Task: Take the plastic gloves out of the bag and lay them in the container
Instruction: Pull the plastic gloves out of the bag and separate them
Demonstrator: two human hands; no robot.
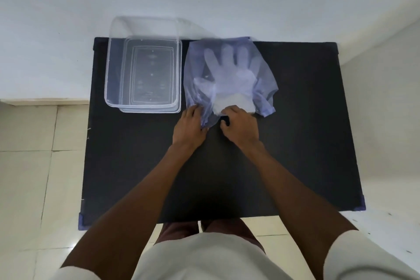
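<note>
Lying on the black table (295, 143) just right of the clear container (109, 88), the translucent bag (195, 70) shows plastic gloves (229, 68) inside, its near edge pinched by the left hand (188, 129) and right hand (241, 127).

We see the left hand (189, 126) pinching the near edge of the bluish bag (263, 63), the right hand (241, 125) on the plastic gloves (229, 68) at its mouth; clear container (109, 88) just left, on black table (306, 132).
</note>
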